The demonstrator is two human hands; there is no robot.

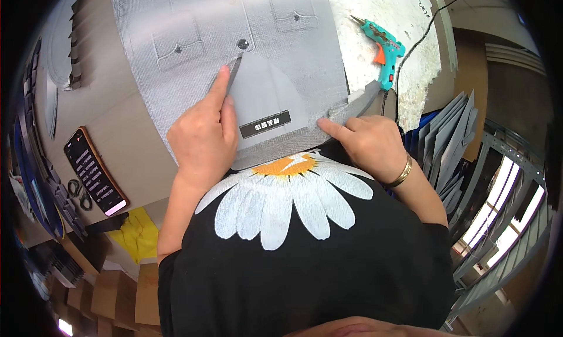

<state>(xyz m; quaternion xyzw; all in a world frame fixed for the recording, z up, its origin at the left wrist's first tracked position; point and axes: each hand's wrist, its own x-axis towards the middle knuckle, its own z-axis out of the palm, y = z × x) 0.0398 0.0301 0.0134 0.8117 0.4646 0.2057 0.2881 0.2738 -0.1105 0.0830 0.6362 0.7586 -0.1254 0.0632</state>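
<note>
Two bare hands work on a sheet of grey denim-print paper [319, 61], which lies on the table [132, 117] from the centre of the view up to twelve o'clock, its near edge just by the person's body. Between nine and ten o'clock, the left hand [202, 134] points its index finger up along a narrow, dark folded edge [234, 73] that ends close to a round dark button [243, 44]; its other fingers curl under, and I cannot tell whether it grips the paper or only presses it. Near three o'clock, the right hand [372, 146], with a gold bracelet [403, 171] at the wrist, lays its index finger on the lower right part of the paper, beside a raised grey strip [355, 105]; its remaining fingers are bent, and whether they grasp anything is hidden. A black label [265, 124] with white marks sits on the paper between the hands. Between one and two o'clock, a teal glue gun [387, 52] with an orange trigger lies on a white board [419, 73], its nozzle toward eleven. Grey folded pieces [448, 131] stand in a row at three o'clock. At nine o'clock lies a phone [95, 170] with its screen lit, and at eight a yellow cloth [139, 234]. A black shirt [305, 278] with a white-petalled flower fills six o'clock.
</note>
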